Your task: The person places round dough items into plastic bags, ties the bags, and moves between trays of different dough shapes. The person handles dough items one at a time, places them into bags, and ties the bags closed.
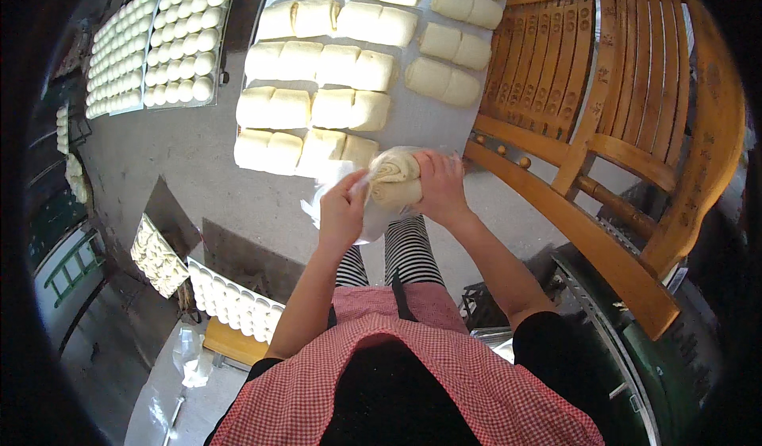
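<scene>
Pale rolled buns (396, 178), with spiral ends facing me, are between my hands at the near edge of the cloth-covered board (428, 121). My right hand (442, 185) wraps around their right side. Thin clear plastic bag film (375, 223) surrounds them at least partly; how far they sit inside it is hard to tell. Pinched in the fingers of my left hand (344, 211) is the bag's film on the left. Just beyond, rows of paired rolled buns (351, 110) lie on the board, with a further column of buns (443, 83) along its right side.
A slatted wooden chair (583, 142) stands close on the right. Trays of round buns (184, 47) are at the upper left. Lower left are a tray of small dough pieces (158, 258), another tray of white buns (235, 300) and loose plastic bags (191, 359).
</scene>
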A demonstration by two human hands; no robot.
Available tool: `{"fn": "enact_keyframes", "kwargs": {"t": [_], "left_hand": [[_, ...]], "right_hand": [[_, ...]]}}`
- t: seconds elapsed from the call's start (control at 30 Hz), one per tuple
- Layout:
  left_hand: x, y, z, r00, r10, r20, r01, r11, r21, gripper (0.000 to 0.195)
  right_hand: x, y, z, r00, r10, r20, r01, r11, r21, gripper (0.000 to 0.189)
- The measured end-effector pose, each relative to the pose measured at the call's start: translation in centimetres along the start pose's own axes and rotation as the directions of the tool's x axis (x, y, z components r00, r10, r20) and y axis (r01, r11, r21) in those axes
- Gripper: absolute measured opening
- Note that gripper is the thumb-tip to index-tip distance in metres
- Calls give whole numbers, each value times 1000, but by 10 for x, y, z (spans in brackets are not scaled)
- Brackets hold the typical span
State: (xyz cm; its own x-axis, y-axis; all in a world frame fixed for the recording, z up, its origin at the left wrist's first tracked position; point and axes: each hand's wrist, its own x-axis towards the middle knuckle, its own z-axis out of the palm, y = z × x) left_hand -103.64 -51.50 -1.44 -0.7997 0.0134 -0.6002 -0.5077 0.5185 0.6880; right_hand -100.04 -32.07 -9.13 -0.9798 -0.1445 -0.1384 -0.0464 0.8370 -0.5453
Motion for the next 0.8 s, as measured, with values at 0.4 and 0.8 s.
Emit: {"fn": "enact_keyframes", "kwargs": {"t": [0.4, 0.8], "left_hand": [[42, -33, 69, 967, 255, 20, -252, 939, 232, 21], [51, -41, 71, 978, 195, -79, -184, 975, 129, 21]], "right_hand": [[-4, 14, -30, 943, 311, 115, -282, 935, -214, 72], [18, 22, 19, 996, -87, 5, 85, 962, -260, 93]]}}
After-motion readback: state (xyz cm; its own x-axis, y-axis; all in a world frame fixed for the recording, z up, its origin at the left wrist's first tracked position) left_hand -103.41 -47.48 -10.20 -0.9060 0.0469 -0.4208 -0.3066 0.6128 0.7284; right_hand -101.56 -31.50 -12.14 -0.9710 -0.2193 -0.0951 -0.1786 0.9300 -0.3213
